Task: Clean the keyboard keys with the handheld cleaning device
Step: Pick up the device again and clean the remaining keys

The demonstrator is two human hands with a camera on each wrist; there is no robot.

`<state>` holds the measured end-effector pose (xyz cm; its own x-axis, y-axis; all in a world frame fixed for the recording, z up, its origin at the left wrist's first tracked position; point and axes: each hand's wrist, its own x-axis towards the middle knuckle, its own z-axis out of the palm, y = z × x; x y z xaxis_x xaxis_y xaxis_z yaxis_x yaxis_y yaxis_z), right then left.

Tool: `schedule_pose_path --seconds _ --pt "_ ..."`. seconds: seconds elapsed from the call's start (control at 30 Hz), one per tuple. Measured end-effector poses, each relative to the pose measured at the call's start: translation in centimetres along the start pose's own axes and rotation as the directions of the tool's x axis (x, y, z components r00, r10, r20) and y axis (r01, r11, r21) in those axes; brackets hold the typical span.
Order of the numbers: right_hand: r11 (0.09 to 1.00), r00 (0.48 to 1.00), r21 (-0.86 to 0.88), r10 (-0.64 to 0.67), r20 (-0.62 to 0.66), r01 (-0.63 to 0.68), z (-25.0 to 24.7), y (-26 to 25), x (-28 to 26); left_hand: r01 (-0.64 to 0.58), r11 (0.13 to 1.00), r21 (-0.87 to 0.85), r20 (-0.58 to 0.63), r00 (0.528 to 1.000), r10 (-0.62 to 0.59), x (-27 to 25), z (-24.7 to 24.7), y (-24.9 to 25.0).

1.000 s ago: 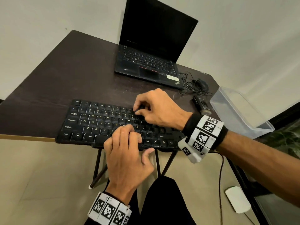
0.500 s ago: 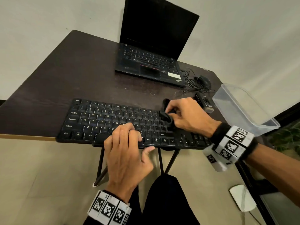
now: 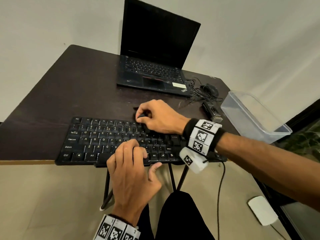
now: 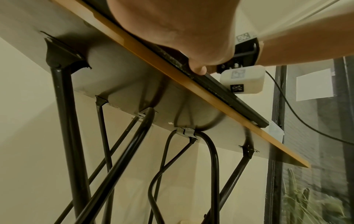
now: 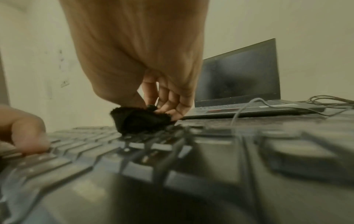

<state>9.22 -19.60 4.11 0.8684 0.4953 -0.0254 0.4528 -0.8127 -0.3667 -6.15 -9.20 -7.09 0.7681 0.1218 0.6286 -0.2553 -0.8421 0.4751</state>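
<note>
A black keyboard (image 3: 103, 141) lies along the front edge of the dark table (image 3: 60, 94). My right hand (image 3: 155, 116) pinches a small black fuzzy cleaning device (image 3: 136, 112) and holds it on the back key row, right of the middle. In the right wrist view the cleaning device (image 5: 139, 119) touches the keys of the keyboard (image 5: 95, 151) under my fingertips (image 5: 166, 104). My left hand (image 3: 131, 163) rests on the keyboard's front middle, fingertips on the keys. Its thumb (image 4: 199, 69) touches the keyboard's front edge (image 4: 229, 94).
An open black laptop (image 3: 155, 66) stands at the back of the table. To its right lie a wired mouse (image 3: 209, 89), a small dark device (image 3: 213, 111) and a clear plastic container (image 3: 256, 116). The keyboard cable (image 3: 220, 187) hangs off the front. A white object (image 3: 261, 212) lies on the floor.
My right hand has carried the cleaning device from the keyboard's right-middle keys back and leftward to the back row. The left hand has stayed in place.
</note>
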Motion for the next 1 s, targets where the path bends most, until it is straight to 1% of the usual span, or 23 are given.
schedule_pose_path --seconds 0.07,0.13,0.23,0.33,0.43,0.5,0.57,0.67,0.77,0.83,0.93,1.0 --pt "0.999 1.0 -0.045 -0.007 0.021 0.008 -0.2 -0.2 0.0 -0.007 1.0 0.001 -0.007 1.0 0.007 0.1 0.1 -0.1" --pt "0.995 1.0 -0.095 0.027 0.0 -0.026 -1.1 0.6 -1.2 -0.006 1.0 0.007 -0.003 1.0 0.006 0.1 0.1 -0.2" --pt "0.967 0.985 -0.186 0.17 -0.028 -0.172 -2.8 3.6 -4.0 -0.008 1.0 0.005 -0.008 1.0 0.008 0.1 0.1 -0.1" --pt "0.915 0.948 -0.248 0.305 -0.092 -0.319 -4.4 7.6 -7.6 -0.015 1.0 0.013 -0.019 1.0 0.016 0.1 0.2 0.0" --pt "0.889 0.913 -0.214 0.379 -0.152 -0.405 -5.0 10.0 -9.7 -0.013 1.0 0.027 -0.016 1.0 0.014 0.1 0.2 0.0" --pt "0.919 0.923 -0.121 0.357 -0.143 -0.374 -5.0 10.1 -10.1 -0.011 0.999 0.037 -0.02 1.0 0.012 0.2 0.2 0.0" --pt "0.947 0.943 -0.011 0.319 -0.09 -0.321 -4.7 9.4 -9.9 -0.014 0.999 0.045 -0.025 1.0 0.015 0.2 0.1 0.1" --pt "0.966 0.964 0.028 0.259 -0.062 -0.258 -3.9 8.2 -8.4 -0.01 0.998 0.058 -0.025 1.0 0.011 0.2 0.0 0.2" --pt "0.985 0.984 0.019 0.174 -0.038 -0.174 -3.0 6.7 -6.0 -0.003 0.998 0.061 -0.016 1.0 0.004 0.2 0.0 0.2" --pt "0.989 0.989 0.007 0.149 0.002 -0.149 -3.0 6.1 -5.1 0.0 0.998 0.059 -0.024 1.0 0.002 0.2 -0.1 0.0" --pt "0.98 0.982 -0.074 0.187 0.027 -0.184 -4.2 7.4 -6.5 -0.006 0.999 0.054 -0.038 0.999 0.008 0.2 -0.1 0.0" --pt "0.961 0.968 -0.112 0.252 -0.023 -0.253 -5.2 9.4 -8.3 -0.012 0.998 0.065 -0.033 0.999 0.014 0.2 -0.1 0.0"
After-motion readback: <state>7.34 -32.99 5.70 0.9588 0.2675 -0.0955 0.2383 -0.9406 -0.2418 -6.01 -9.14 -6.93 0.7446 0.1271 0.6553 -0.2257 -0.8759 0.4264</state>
